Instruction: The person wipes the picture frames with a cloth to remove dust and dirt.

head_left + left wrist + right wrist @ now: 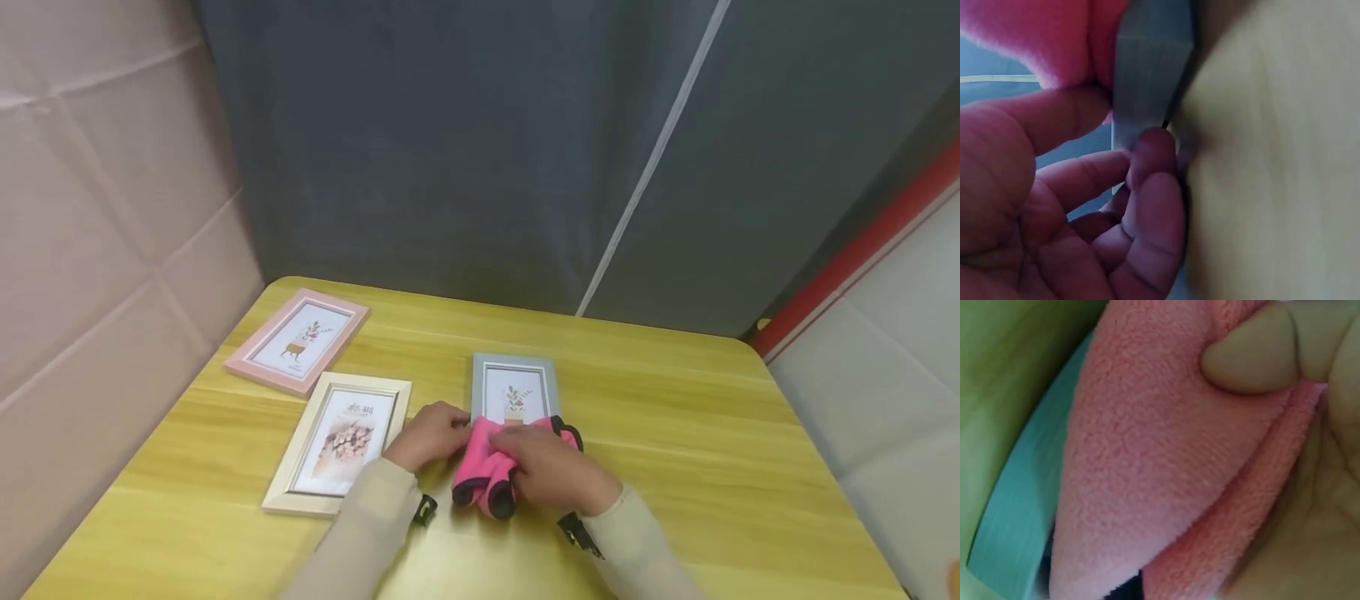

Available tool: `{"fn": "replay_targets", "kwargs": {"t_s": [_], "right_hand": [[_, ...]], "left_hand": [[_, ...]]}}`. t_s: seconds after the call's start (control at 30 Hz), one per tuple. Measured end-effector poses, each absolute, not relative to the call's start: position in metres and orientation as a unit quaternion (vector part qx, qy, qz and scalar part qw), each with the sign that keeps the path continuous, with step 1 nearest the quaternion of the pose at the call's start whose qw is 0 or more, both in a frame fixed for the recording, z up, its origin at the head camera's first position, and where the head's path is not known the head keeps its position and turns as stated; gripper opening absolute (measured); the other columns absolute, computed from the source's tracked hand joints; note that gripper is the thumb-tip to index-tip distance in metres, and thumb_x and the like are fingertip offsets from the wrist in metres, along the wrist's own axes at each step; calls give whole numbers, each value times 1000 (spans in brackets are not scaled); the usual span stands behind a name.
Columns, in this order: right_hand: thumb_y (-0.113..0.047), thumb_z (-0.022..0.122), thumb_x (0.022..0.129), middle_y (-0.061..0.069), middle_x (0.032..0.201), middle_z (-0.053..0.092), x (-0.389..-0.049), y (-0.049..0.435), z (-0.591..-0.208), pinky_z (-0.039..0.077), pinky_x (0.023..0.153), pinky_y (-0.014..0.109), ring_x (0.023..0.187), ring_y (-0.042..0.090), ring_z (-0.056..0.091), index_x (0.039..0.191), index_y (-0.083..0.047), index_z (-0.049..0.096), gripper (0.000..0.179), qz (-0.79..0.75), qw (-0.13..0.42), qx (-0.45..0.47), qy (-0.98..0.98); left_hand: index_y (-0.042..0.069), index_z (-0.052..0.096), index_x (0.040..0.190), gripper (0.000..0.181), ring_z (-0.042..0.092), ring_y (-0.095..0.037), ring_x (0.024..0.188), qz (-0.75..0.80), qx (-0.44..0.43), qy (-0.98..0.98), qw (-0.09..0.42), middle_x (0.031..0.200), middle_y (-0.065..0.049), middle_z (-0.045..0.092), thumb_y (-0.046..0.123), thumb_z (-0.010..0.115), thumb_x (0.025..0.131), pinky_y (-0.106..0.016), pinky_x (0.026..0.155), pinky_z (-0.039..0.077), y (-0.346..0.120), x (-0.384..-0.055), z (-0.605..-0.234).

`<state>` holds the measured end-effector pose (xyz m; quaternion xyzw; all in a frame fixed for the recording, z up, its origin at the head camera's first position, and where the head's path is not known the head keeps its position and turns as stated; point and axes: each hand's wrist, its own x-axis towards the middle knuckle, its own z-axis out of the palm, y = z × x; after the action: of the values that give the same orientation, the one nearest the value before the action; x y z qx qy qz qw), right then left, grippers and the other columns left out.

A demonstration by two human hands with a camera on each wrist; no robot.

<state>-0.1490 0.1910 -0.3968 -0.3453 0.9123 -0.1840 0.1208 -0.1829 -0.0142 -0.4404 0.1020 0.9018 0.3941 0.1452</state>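
Observation:
A blue-grey picture frame (pixel 477 385) lies face up on the table, a plant drawing showing in its upper half. Crumpled over its lower part is a pink cloth with black edging (pixel 480 458). My right hand (pixel 551 468) grips this cloth; in the right wrist view the thumb (pixel 1250 353) presses into its fluffy surface. At the frame's left edge is my left hand (pixel 431 435). Seen from the left wrist, its curled fingers (pixel 1157 206) hold the side of the frame (pixel 1150 81) near the tabletop, with the thumb close to the cloth.
To the left, a cream picture frame (pixel 298 477) with a blossom print lies partly beside my left forearm. Behind it, a pink frame (pixel 251 367) lies near the table's left edge. A dark curtain (pixel 420 167) hangs behind the wooden table (pixel 675 417).

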Motion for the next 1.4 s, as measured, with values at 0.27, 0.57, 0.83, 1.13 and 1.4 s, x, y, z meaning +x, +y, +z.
{"fn": "replay_targets", "kwargs": {"t_s": [0.27,0.57,0.83,1.13,1.4], "right_hand": [[-3,66,85,-12,74,52,-151,188,-398,44,67,25,68,10,49,79,-24,53,26,-170,90,-326,926],[4,66,75,-13,68,52,-143,220,-388,41,64,28,64,11,46,75,-23,56,29,-115,77,-265,954],[-4,68,88,-8,80,64,-148,221,-390,51,72,32,75,13,58,91,-20,67,16,-191,58,-298,933],[-1,65,86,-10,81,60,-151,195,-400,49,74,27,75,13,56,87,-21,62,20,-174,67,-342,921],[1,66,81,-10,71,58,-151,214,-389,44,67,30,68,13,51,83,-21,66,22,-107,103,-267,952]], "left_hand": [[8,72,121,36,63,-25,99,402,86,900,143,114,-11,71,27,68,92,-47,93,50,-14,-184,-442],[7,70,123,37,63,-31,108,408,81,897,150,122,-15,68,28,70,91,-49,95,48,-11,-179,-442],[7,70,123,38,59,-18,86,400,87,901,140,112,-11,70,29,70,91,-40,82,52,-10,-180,-443],[8,70,124,37,61,-24,96,391,82,907,131,116,-11,69,28,68,92,-46,91,50,-11,-182,-442],[7,70,124,37,59,-20,90,402,76,902,136,100,-3,70,27,69,92,-41,86,51,-11,-179,-443]]}}
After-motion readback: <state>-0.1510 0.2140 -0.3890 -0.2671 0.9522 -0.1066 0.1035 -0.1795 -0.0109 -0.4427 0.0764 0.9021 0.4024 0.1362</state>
